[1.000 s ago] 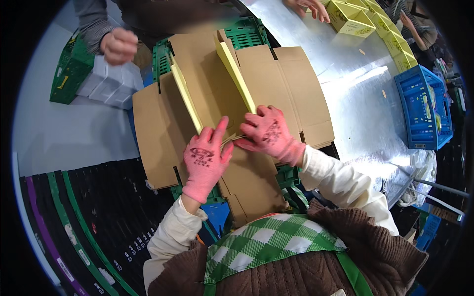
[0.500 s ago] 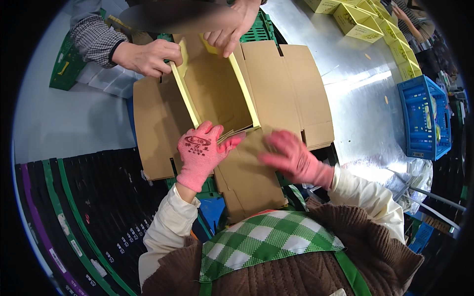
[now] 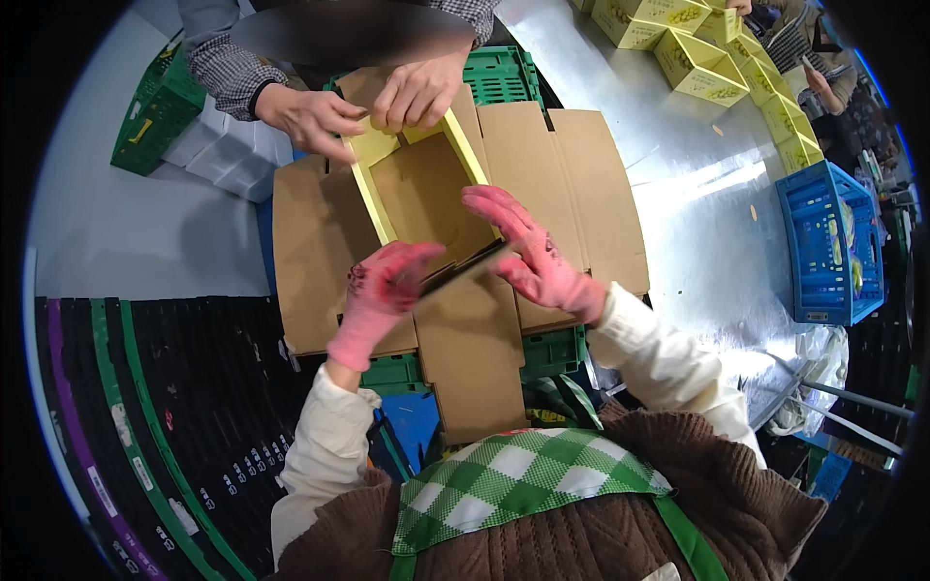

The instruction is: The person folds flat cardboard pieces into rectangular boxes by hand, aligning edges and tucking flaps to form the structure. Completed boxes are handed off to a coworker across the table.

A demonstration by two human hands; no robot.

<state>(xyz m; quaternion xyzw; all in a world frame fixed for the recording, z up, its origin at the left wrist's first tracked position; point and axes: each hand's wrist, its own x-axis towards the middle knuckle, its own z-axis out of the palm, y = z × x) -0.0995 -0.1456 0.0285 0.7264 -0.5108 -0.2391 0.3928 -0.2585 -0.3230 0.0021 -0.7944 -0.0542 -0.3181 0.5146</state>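
Observation:
A yellow open-topped cardboard box [image 3: 473, 160] stands on unfolded brown cardboard, its near end toward me. By the near left corner is my left hand [image 3: 381, 290] in a pink glove, fingers stretched toward the box's near end and apart from the thumb. My right hand [image 3: 538, 257], also pink-gloved, is at the near right corner, palm turned inward and fingers spread. A blurred dark edge or flap runs between the hands; whether either touches it I cannot tell. Across from me, a co-worker's hands [image 3: 418, 92] are on the far end of the box.
Brown cardboard [image 3: 605, 194] lies over green crates [image 3: 499, 73]. On the metal table at right are several yellow boxes [image 3: 699, 73] and a blue crate [image 3: 809, 247]. Black crates [image 3: 203, 387] line the left. Another person stands at the far right.
My right hand has moved left and up to the box's near right corner. My left hand has turned slightly. The co-worker's hands have come closer together at the far end.

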